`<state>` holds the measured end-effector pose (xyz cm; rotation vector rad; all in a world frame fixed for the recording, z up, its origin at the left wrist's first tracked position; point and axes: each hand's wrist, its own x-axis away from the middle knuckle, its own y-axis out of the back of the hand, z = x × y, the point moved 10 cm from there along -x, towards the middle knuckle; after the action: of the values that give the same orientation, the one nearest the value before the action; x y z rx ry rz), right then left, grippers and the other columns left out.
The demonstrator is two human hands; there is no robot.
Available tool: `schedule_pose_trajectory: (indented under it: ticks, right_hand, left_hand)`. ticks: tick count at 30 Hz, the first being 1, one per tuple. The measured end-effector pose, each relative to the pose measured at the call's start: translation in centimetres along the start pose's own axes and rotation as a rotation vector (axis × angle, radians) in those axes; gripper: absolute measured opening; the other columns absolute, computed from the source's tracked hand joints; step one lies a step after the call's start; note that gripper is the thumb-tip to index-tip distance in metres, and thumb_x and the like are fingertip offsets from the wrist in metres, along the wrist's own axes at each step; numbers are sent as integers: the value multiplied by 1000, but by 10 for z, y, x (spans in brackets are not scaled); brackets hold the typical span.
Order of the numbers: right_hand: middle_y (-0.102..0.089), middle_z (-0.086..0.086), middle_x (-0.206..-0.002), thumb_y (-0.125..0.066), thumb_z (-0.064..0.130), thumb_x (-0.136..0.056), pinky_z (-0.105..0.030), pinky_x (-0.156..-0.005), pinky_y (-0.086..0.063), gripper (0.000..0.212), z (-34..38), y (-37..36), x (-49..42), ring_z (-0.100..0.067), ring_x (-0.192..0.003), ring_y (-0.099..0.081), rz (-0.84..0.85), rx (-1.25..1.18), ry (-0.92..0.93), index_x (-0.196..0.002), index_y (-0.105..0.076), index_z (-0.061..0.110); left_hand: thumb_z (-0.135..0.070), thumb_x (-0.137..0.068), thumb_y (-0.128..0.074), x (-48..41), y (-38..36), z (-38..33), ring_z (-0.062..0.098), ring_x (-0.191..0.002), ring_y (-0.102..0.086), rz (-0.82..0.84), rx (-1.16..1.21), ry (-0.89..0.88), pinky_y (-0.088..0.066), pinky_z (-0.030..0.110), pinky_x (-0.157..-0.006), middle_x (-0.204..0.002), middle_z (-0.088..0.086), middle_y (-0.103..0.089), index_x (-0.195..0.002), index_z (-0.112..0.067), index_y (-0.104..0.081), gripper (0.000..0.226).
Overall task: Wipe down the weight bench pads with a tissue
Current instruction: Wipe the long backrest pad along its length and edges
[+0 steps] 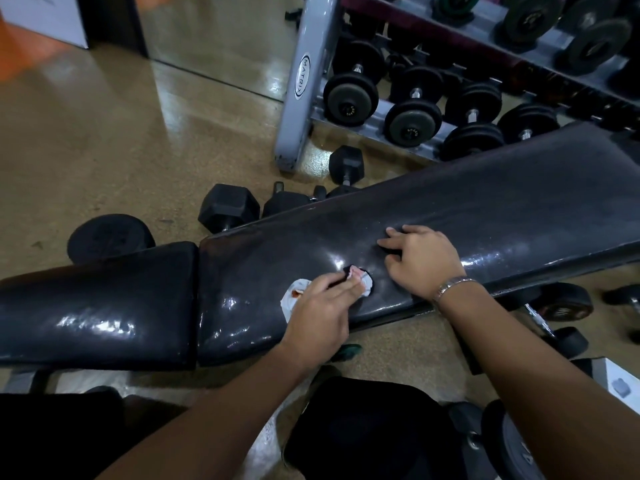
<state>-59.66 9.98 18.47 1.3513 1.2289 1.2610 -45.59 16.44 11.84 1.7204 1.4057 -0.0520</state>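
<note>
The left hand (pixel 322 306) lay flat on a crumpled white paper tissue with reddish marks (pixel 294 293), fingers (pixel 341 289) straight and pressing it onto the long glossy black vinyl back pad (pixel 485 209) near that pad's lower end. The tissue poked out on both sides of the fingers. Just beside it, further up the pad, the right hand (pixel 420 261) rested with fingers loosely spread, grasping nothing, a silver metal bracelet (pixel 450 287) at its wrist. The short black seat pad (pixel 97 306) adjoined on the left. Black hexagonal dumbbells (pixel 228 207) lay on the tan floor (pixel 104 133) behind.
</note>
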Motion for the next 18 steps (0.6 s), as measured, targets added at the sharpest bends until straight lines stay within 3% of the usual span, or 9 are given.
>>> schedule_pose_trajectory:
  ticks: [12,18]
  right_hand:
    - [-41,15,-151,-48,34,-90,-33,-113,-27,45,1,-2,1,-9,-143,-28,21,3,-8,-134,-56,37]
    - [-41,15,-151,-48,32,-91,-33,-115,-25,45,0,-2,3,-9,-144,-27,18,-9,-8,-135,-56,37]
  left_hand:
    - [0,-86,-55,33,-11,-12,25,-125,-56,94,-6,-102,-51,43,-99,-139,-5,-63,-131,-16,-67,49]
    - [-2,-87,-48,40,-12,-20,26,-122,-58,91,-46,-161,-54,44,-95,-136,-5,-64,-130,-14,-67,49]
